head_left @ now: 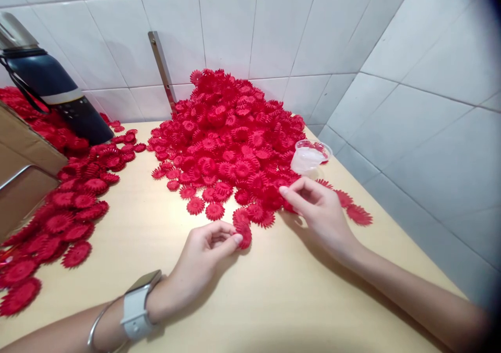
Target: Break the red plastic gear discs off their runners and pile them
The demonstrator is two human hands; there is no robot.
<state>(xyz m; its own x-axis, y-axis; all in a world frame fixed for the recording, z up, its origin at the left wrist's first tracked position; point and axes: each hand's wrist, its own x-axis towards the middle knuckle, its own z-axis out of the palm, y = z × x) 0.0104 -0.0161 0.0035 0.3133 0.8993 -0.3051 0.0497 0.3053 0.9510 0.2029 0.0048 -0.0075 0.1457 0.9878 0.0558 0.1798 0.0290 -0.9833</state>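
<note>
A big heap of red flower-shaped discs with fringed edges rises on the table against the wall. At its front edge, my left hand pinches one red flower disc between thumb and finger. To the right, my right hand is closed in a pinch at the heap's lower right side, with a red flower disc at its fingertips. Part of that disc blends into the pile behind it. Just beyond the right hand stands a small clear plastic cup with some red pieces in it.
More red flower discs spread along the table's left side beside a cardboard box. A dark blue bottle stands behind them. White tiled walls close off the back and right, and a metal strip stands against the back wall.
</note>
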